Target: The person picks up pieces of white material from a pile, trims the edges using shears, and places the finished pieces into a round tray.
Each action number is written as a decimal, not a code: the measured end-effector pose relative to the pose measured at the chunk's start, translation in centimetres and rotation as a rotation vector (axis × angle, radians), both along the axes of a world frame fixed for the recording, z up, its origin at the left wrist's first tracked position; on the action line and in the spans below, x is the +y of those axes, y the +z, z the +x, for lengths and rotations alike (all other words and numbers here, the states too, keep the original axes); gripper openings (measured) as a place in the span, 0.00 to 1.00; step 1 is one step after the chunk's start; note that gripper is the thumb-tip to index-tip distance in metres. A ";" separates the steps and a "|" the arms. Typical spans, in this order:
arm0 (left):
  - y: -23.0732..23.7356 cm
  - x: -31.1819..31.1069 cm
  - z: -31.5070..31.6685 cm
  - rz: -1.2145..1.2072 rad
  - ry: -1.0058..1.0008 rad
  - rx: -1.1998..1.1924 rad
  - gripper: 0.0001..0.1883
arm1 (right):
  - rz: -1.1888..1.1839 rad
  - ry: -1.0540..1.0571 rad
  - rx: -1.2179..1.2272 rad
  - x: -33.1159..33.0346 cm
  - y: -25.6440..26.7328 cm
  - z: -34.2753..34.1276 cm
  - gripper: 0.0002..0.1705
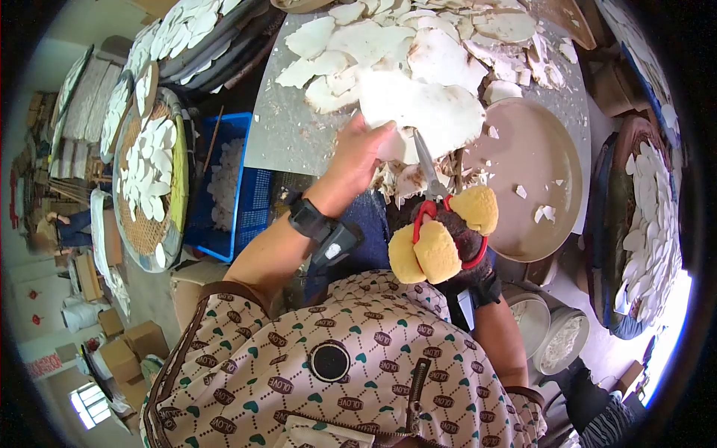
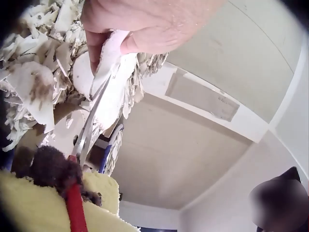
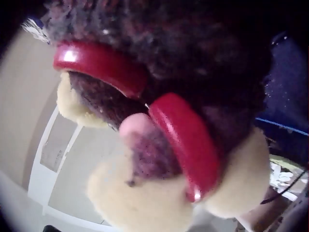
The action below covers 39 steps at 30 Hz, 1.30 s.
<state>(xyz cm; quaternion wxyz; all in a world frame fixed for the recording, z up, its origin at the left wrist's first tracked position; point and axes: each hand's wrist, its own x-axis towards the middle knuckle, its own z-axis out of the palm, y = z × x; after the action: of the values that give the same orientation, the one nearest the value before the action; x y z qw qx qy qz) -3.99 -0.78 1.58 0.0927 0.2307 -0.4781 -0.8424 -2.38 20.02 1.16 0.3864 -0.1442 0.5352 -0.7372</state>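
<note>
My left hand (image 1: 353,155) pinches a broad, thin white slice (image 1: 429,108) with browned, ragged edges, its thumb on the near side. In the left wrist view the same slice (image 2: 115,92) hangs edge-on from the fingers. My right hand (image 1: 464,243), in a dark knitted glove with yellow foam pads (image 1: 437,252), grips red-handled scissors (image 1: 427,164). Their blades lie at the slice's near edge, close to the left thumb. The right wrist view shows the red handle loops (image 3: 186,142) around the gloved fingers, one bare fingertip (image 3: 136,129) poking through.
Many similar slices (image 1: 366,43) lie heaped on the grey table (image 1: 287,138). A round tan tray (image 1: 541,224) with a few scraps sits to the right. A blue crate (image 1: 243,187) stands left, by a round woven tray (image 1: 142,187) of slices. Buckets (image 1: 562,343) stand lower right.
</note>
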 end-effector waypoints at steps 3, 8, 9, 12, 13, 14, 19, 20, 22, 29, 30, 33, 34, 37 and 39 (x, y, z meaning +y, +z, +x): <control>-0.4 0.6 -0.1 -0.029 0.047 0.054 0.15 | -0.008 0.195 -0.154 0.9 0.8 -1.4 0.16; -1.5 0.7 -0.4 -0.118 0.065 0.137 0.15 | -0.069 0.311 -0.342 0.1 1.9 -1.3 0.21; -1.4 0.8 -0.4 -0.120 0.081 0.135 0.15 | -0.026 0.297 -0.230 -0.1 1.9 -1.4 0.22; -1.1 1.6 -0.2 -0.108 0.122 0.133 0.16 | -0.082 0.260 -0.287 -0.2 1.1 -0.9 0.23; -1.0 1.8 -0.2 -0.093 0.131 0.139 0.17 | -0.132 0.249 -0.370 -0.2 0.9 -0.7 0.23; -1.0 1.9 -0.2 -0.077 0.141 0.145 0.18 | -0.162 0.236 -0.372 -0.3 0.9 -0.6 0.23; -1.0 1.5 -0.4 -0.080 0.086 0.125 0.15 | -0.277 0.220 -0.282 -0.5 0.3 -0.7 0.20; -1.0 1.4 -0.5 -0.078 0.073 0.119 0.15 | -0.251 0.217 -0.248 -0.5 0.2 -0.7 0.20; -1.1 1.4 -0.6 -0.069 0.087 0.106 0.15 | -0.067 0.187 -0.166 -0.5 1.0 -0.8 0.18; -0.3 1.9 -0.5 -0.059 0.113 0.088 0.15 | -0.107 0.235 -0.419 -0.3 0.5 -1.1 0.15; -0.2 1.8 -0.5 -0.065 0.100 0.102 0.15 | -0.116 0.195 -0.322 -0.2 0.1 -1.0 0.14; 0.3 1.1 -0.9 -0.053 0.091 0.166 0.15 | 0.026 0.218 -0.044 0.2 0.4 -1.5 0.16; 0.6 0.7 -1.0 -0.027 0.098 0.195 0.15 | -0.007 0.223 -0.045 0.2 1.4 -1.4 0.13; 1.4 -0.4 -1.3 -0.107 0.060 0.265 0.16 | -0.052 0.156 -0.178 1.2 0.0 -0.3 0.12; 1.2 -1.9 -1.2 -0.267 -0.039 0.264 0.14 | -0.065 0.025 -0.229 2.0 -0.5 0.8 0.15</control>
<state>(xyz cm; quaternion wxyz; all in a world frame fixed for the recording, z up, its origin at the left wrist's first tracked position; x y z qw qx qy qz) -5.17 -2.69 2.77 0.1682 0.0945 -0.5736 -0.7961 -1.55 22.03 0.62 0.4493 -0.0783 0.4614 -0.7609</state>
